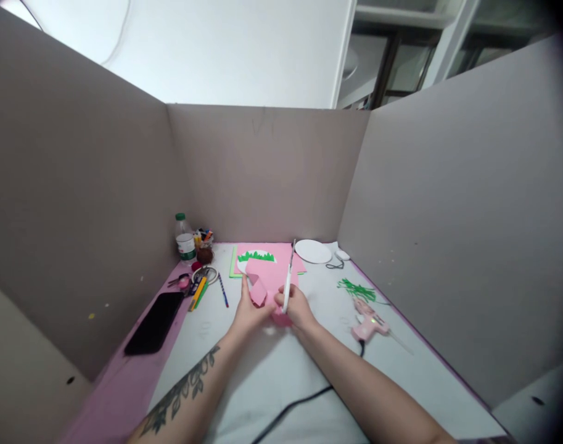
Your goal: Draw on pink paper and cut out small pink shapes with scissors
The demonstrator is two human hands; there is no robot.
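Note:
Pink paper [265,271] is in my left hand [248,316], whose fingers are closed on its left side, where part of the sheet curls over. My right hand [302,308] grips what looks like white-handled scissors [288,280], with the narrow blades pointing up and away. Its fingertips are close to the right part of the pink paper, and I cannot tell whether they also pinch it. Just behind lies a white paper piece with a green jagged grass strip [256,256], on top of pink and green sheets [233,266].
To the left are a phone [155,324], markers [198,293], a pencil [222,290], a tape roll and a bottle [185,239]. On the right lie a pink glue gun [370,322], green strips [356,289] and a white disc [313,251]. Grey panels surround the table.

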